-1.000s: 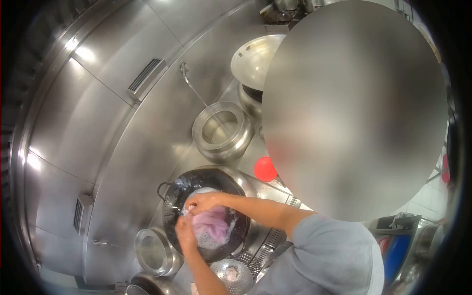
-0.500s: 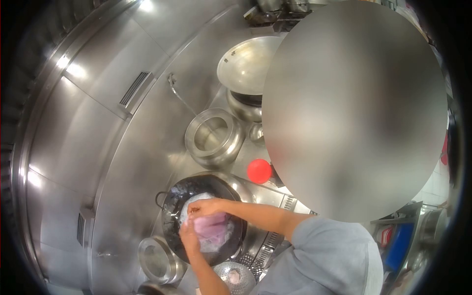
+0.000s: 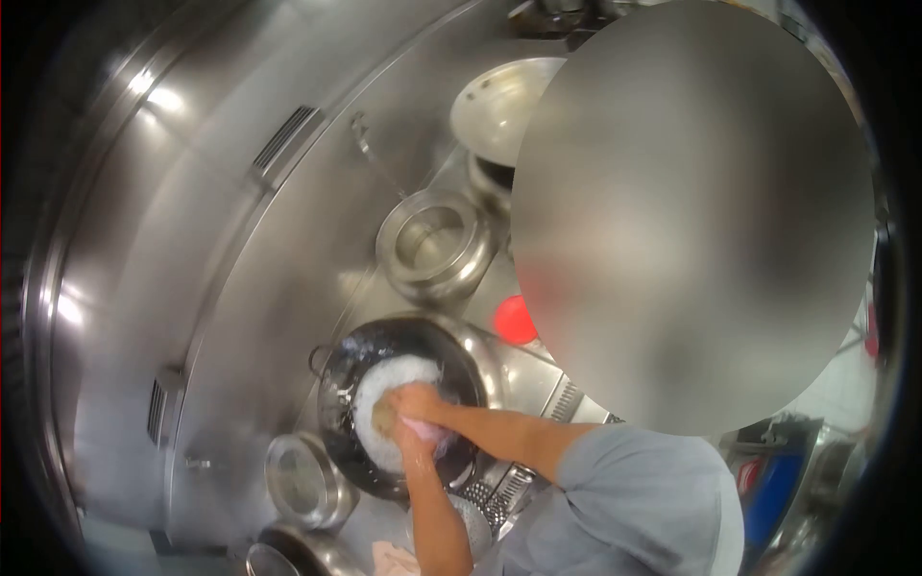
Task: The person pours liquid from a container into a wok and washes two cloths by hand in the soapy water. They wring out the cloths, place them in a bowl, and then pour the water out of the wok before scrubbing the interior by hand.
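Note:
A dark wok [image 3: 338, 451] with a ring handle holds water topped by white foam [image 3: 373, 379]. My right hand [image 3: 417, 401] and my left hand [image 3: 411, 440] are close together in the middle of it, at the foam. Both are closed on a pink cloth [image 3: 423, 429], and only a small part of it shows between my wrists. My fingertips dip toward a brownish patch in the foam, where they are hard to make out.
A steel pot [image 3: 430, 245] stands beyond the wok, with a large pale wok [image 3: 495, 110] further off. Closer are another round steel pot [image 3: 298, 480] and a perforated strainer [image 3: 473, 523]. A red round object [image 3: 516, 320] sits near a blurred area covering the upper right.
My hands have come together and moved lower into the foam. The cloth, spread in view before, is now mostly hidden. The view has shifted slightly.

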`<state>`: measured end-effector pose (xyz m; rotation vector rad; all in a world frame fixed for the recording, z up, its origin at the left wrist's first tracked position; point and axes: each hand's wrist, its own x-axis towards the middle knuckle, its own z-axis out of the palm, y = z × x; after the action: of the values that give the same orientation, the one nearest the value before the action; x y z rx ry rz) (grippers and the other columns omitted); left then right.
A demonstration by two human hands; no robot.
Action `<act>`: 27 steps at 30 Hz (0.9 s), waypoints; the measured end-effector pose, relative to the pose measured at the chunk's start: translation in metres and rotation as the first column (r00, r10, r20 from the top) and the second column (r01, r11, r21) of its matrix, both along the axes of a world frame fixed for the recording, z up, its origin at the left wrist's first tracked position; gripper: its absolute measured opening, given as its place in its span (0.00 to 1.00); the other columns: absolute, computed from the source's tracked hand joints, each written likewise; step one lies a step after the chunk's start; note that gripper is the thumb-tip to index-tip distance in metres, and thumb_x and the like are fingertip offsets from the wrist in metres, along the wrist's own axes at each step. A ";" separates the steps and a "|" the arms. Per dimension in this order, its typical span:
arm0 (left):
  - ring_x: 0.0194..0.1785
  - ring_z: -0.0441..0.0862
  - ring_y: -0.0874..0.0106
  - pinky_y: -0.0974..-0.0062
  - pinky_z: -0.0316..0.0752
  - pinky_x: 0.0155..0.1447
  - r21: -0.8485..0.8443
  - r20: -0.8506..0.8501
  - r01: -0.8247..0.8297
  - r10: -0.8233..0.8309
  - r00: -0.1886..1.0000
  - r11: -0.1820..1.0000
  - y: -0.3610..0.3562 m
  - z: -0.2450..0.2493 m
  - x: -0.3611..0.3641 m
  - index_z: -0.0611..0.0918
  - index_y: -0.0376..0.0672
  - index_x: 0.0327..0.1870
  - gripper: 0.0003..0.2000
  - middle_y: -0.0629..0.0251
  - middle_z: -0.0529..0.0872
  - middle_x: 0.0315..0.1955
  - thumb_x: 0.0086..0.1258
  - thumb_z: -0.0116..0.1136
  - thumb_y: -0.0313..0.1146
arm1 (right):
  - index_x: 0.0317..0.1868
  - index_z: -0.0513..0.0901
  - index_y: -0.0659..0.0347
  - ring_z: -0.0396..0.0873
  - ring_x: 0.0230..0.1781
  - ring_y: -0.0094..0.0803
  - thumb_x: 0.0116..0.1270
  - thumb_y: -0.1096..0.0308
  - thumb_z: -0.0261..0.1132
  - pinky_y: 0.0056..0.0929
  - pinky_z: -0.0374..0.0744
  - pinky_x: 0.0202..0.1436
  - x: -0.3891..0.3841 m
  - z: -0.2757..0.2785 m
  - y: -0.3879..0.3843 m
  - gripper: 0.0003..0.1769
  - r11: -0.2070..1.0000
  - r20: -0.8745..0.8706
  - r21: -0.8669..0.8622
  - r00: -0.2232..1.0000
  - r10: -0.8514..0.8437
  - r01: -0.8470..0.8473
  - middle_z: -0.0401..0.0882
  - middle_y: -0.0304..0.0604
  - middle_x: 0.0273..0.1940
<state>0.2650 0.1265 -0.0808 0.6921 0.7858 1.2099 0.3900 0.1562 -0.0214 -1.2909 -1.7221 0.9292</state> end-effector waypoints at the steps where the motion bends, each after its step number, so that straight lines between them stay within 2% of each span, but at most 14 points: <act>1: 0.57 0.75 0.64 0.63 0.68 0.63 0.030 0.010 -0.005 0.005 1.000 1.000 0.004 0.005 -0.002 0.75 0.44 0.55 0.20 0.59 0.78 0.52 0.71 0.44 0.46 | 0.29 0.85 0.56 0.78 0.42 0.53 0.54 0.55 0.61 0.45 0.76 0.45 -0.003 0.010 -0.003 0.14 0.990 -0.125 -0.115 0.987 -0.099 0.085 0.82 0.50 0.32; 4: 0.53 0.78 0.66 0.66 0.71 0.60 0.074 0.051 -0.022 0.018 0.999 0.997 0.011 0.028 0.002 0.76 0.41 0.53 0.19 0.61 0.80 0.48 0.71 0.46 0.45 | 0.43 0.85 0.56 0.81 0.40 0.51 0.64 0.57 0.54 0.44 0.76 0.50 -0.021 0.016 -0.031 0.17 0.794 -0.062 0.583 0.984 -0.166 0.171 0.83 0.54 0.36; 7: 0.52 0.79 0.66 0.64 0.75 0.55 -0.208 0.152 0.018 0.014 0.988 0.978 -0.005 0.119 0.032 0.76 0.38 0.57 0.25 0.59 0.81 0.51 0.75 0.43 0.52 | 0.37 0.83 0.58 0.80 0.39 0.49 0.68 0.47 0.52 0.44 0.75 0.47 -0.006 0.036 0.015 0.23 0.957 -0.043 0.286 0.998 -0.042 0.053 0.82 0.54 0.34; 8: 0.49 0.81 0.67 0.66 0.76 0.52 -0.210 -0.106 -0.139 0.119 0.987 0.968 -0.006 0.142 0.040 0.76 0.37 0.56 0.24 0.59 0.82 0.48 0.75 0.46 0.51 | 0.34 0.82 0.59 0.80 0.38 0.49 0.69 0.43 0.52 0.45 0.75 0.44 -0.001 0.045 0.041 0.26 0.991 -0.022 0.137 1.000 0.000 0.003 0.81 0.53 0.33; 11: 0.38 0.82 0.67 0.72 0.78 0.39 -0.030 -0.427 -0.365 0.319 0.846 0.930 0.002 0.196 0.032 0.79 0.32 0.48 0.21 0.59 0.84 0.40 0.71 0.55 0.45 | 0.44 0.82 0.65 0.75 0.38 0.28 0.71 0.42 0.54 0.30 0.74 0.46 0.013 0.093 0.049 0.30 0.892 -0.561 -0.006 0.740 0.371 -0.452 0.82 0.40 0.38; 12: 0.38 0.82 0.67 0.71 0.78 0.39 -0.018 -0.220 -0.377 0.364 0.905 0.926 0.008 0.197 0.017 0.79 0.33 0.47 0.18 0.60 0.83 0.38 0.72 0.55 0.44 | 0.48 0.82 0.66 0.75 0.42 0.27 0.68 0.43 0.58 0.29 0.74 0.49 0.039 0.133 0.026 0.30 0.798 -0.443 -0.247 0.797 0.411 -0.549 0.82 0.39 0.42; 14: 0.40 0.81 0.67 0.66 0.78 0.43 0.014 0.041 -0.438 0.438 0.898 0.899 0.003 0.227 0.009 0.78 0.36 0.44 0.13 0.62 0.82 0.35 0.75 0.50 0.39 | 0.48 0.82 0.67 0.76 0.45 0.27 0.65 0.48 0.64 0.27 0.74 0.49 0.049 0.090 0.030 0.27 0.720 -0.252 -0.138 0.727 0.639 -0.681 0.82 0.42 0.41; 15: 0.41 0.81 0.67 0.64 0.78 0.46 -0.003 0.055 -0.447 0.447 0.893 0.894 -0.002 0.219 -0.006 0.78 0.36 0.44 0.13 0.62 0.82 0.36 0.74 0.50 0.39 | 0.44 0.83 0.67 0.77 0.43 0.26 0.65 0.54 0.64 0.27 0.75 0.48 0.058 0.076 0.034 0.22 0.734 -0.188 -0.238 0.772 0.608 -0.636 0.83 0.44 0.42; 18: 0.44 0.81 0.63 0.62 0.77 0.51 -0.131 -0.009 -0.386 0.388 0.922 0.913 0.011 0.133 -0.044 0.78 0.38 0.46 0.18 0.59 0.83 0.39 0.74 0.48 0.46 | 0.39 0.84 0.65 0.78 0.41 0.25 0.66 0.58 0.63 0.26 0.76 0.46 0.043 0.049 0.015 0.16 0.767 -0.863 -0.281 0.502 0.061 -0.577 0.83 0.42 0.41; 20: 0.42 0.80 0.63 0.60 0.77 0.52 -0.462 0.042 -0.282 0.339 0.940 0.841 -0.003 0.145 0.007 0.79 0.45 0.38 0.16 0.60 0.82 0.35 0.72 0.49 0.49 | 0.31 0.84 0.60 0.80 0.33 0.30 0.61 0.56 0.66 0.36 0.77 0.39 -0.001 0.022 0.007 0.14 0.885 -0.691 -0.110 0.675 0.260 -0.453 0.84 0.42 0.32; 21: 0.42 0.80 0.62 0.61 0.76 0.51 -0.463 0.033 -0.229 0.275 0.961 0.856 -0.003 0.122 0.007 0.79 0.44 0.38 0.16 0.60 0.82 0.35 0.70 0.50 0.48 | 0.29 0.83 0.59 0.80 0.31 0.36 0.60 0.58 0.64 0.38 0.77 0.37 -0.016 0.028 -0.011 0.12 0.886 -0.340 0.273 0.825 0.452 -0.373 0.83 0.44 0.32; 23: 0.43 0.80 0.61 0.62 0.76 0.50 -0.265 -0.149 -0.192 0.156 0.976 0.945 -0.001 0.075 -0.003 0.80 0.43 0.38 0.15 0.59 0.82 0.35 0.68 0.52 0.47 | 0.27 0.82 0.57 0.80 0.29 0.45 0.59 0.60 0.62 0.41 0.77 0.35 -0.033 0.020 -0.022 0.10 0.731 0.060 0.584 0.917 0.394 -0.352 0.83 0.47 0.32; 25: 0.43 0.80 0.60 0.63 0.75 0.49 0.061 -0.675 -0.118 0.129 0.727 0.991 0.000 0.050 -0.001 0.80 0.43 0.38 0.14 0.59 0.82 0.35 0.65 0.54 0.45 | 0.26 0.82 0.56 0.79 0.29 0.50 0.58 0.61 0.61 0.43 0.76 0.35 -0.054 -0.026 -0.018 0.10 0.808 0.026 0.508 0.942 0.334 -0.300 0.82 0.49 0.32; 27: 0.43 0.80 0.59 0.64 0.74 0.48 0.233 -0.970 0.170 0.241 -0.024 0.957 0.001 0.058 0.013 0.81 0.42 0.38 0.14 0.58 0.82 0.35 0.63 0.55 0.44 | 0.28 0.84 0.52 0.81 0.32 0.45 0.58 0.59 0.59 0.45 0.77 0.39 -0.037 -0.017 0.012 0.10 0.966 0.009 0.223 0.991 0.130 -0.129 0.83 0.47 0.29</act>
<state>0.2777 0.1276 -0.0232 1.9673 1.9058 0.6198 0.3526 0.1684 -0.0387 -1.0382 -1.8657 0.7848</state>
